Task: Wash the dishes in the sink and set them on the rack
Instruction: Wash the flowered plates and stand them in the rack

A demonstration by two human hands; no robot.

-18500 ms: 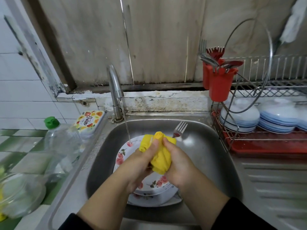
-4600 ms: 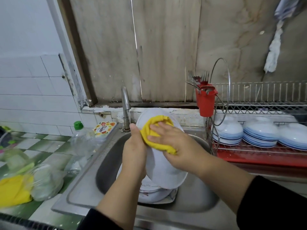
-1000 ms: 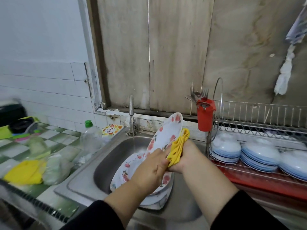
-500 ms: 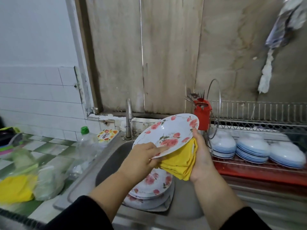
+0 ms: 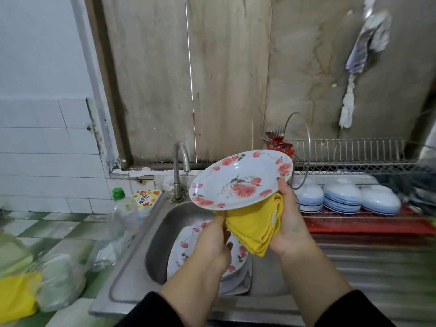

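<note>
A white plate with red flowers (image 5: 240, 180) is held face up above the sink (image 5: 160, 234). My right hand (image 5: 291, 224) grips its right rim with the thumb on top, and a folded yellow cloth (image 5: 256, 226) lies across that palm under the plate. My left hand (image 5: 212, 243) is just below the plate's near rim and pinches the cloth's left edge. Several more flowered plates (image 5: 185, 252) lie stacked in the sink. The wire dish rack (image 5: 349, 165) stands to the right.
Water runs from the faucet (image 5: 180, 166). Upturned white and blue bowls (image 5: 342, 199) fill the rack's lower tier over a red tray. A red cutlery holder (image 5: 280, 145) hangs at the rack's left end. A green-capped bottle (image 5: 122, 213) and plastic bags (image 5: 54, 282) sit left of the sink.
The plate has tilted flatter and shifted a little right. My left hand has dropped from the plate's near rim to the yellow cloth.
</note>
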